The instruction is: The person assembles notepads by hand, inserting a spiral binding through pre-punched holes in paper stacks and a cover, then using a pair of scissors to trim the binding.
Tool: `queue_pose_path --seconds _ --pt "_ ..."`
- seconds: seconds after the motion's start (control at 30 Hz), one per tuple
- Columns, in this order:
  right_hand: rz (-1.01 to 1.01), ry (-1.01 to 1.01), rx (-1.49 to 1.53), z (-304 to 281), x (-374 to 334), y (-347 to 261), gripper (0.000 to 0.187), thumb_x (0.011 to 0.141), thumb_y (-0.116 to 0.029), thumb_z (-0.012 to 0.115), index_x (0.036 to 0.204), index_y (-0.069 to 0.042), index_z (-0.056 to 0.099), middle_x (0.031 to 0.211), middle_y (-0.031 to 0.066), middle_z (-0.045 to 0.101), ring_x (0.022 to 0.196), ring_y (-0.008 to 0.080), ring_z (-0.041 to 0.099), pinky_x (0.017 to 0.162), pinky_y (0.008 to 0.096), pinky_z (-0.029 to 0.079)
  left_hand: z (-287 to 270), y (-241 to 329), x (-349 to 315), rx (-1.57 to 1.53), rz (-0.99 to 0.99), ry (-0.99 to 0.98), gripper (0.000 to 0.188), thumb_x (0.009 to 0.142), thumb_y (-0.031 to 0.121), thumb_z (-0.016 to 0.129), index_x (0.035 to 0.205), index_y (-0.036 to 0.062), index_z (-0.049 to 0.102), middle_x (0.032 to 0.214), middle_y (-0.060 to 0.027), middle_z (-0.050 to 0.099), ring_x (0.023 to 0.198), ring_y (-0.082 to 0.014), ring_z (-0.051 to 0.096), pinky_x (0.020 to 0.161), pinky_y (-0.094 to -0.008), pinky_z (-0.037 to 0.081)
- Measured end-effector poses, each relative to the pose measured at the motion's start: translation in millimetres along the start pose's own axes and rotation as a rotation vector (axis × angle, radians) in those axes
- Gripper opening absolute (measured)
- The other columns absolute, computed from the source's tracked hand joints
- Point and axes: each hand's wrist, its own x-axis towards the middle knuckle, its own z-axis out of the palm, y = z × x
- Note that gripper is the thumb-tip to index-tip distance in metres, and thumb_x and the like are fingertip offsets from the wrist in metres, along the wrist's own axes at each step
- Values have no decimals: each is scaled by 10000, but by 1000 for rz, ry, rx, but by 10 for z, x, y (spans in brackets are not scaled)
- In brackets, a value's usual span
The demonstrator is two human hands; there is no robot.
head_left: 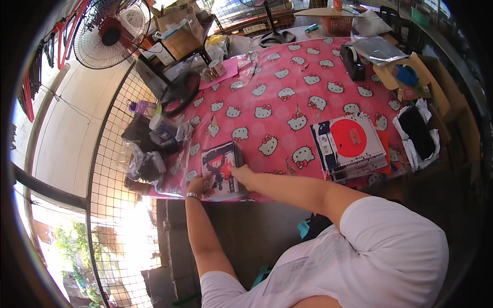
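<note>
A stack of spiral notebooks (218, 156) with dark, white and red printed covers lies near the table's front edge, its coil binding along the right side. My left hand (197, 184), with a band at the wrist, grips the stack's near left side. From the right, my right hand (242, 176) holds the coil edge, its fingers partly hidden. A second stack of spiral notebooks (328, 146), with a large red circle on the top cover, sits to the right, apart from both hands.
A pink patterned cloth (277, 97) covers the table. Clear plastic bags and dark items (149, 161) crowd its left edge. A black fan (179, 95) stands at the back left. On the right are a black tape dispenser (352, 62), a cardboard box (411, 77) and a paper-wrapped black bundle (416, 132).
</note>
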Motion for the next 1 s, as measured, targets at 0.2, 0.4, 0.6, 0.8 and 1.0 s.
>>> queue_pose_path --seconds 0.2,0.4,0.6,0.8,1.0 --pt "135 115 -174 419 -453 -94 1226 757 -722 602 1518 64 47 1588 275 106 1467 381 195 1181 423 222 -112 -17 -108 -102 -82 -23 367 861 294 721 1086 27 608 938 -60 643 726 -197 652 488 -383 577" --pt "143 -218 62 -136 -341 -187 997 817 -637 615 1445 73 305 1466 264 389 1351 346 415 1112 434 331 -2 131 86 -2 -125 -37 406 854 343 716 1142 88 587 931 -34 636 743 -189 638 492 -386 557" --pt "-1117 -321 -427 -1525 -1985 -1072 496 863 -226 701 1282 -3 557 1309 145 560 1083 245 604 961 374 468 -242 -210 -193 -27 -52 136 438 858 366 685 1184 91 583 1000 -72 635 849 -251 650 566 -444 576" --pt "-838 1100 -596 -4946 -2494 -824 271 950 -219 553 1127 -41 657 1038 145 696 971 267 684 834 351 526 679 -188 -664 -906 160 506 618 897 477 541 1356 72 458 1218 -148 590 1052 -335 615 861 -547 540" --pt "-696 1098 -721 -5914 -2462 276 193 847 -108 656 1020 -26 673 921 151 676 864 317 678 789 380 527 709 -618 -771 -1252 -68 444 612 914 543 380 1414 199 460 1396 -149 508 1272 -348 484 979 -623 424"
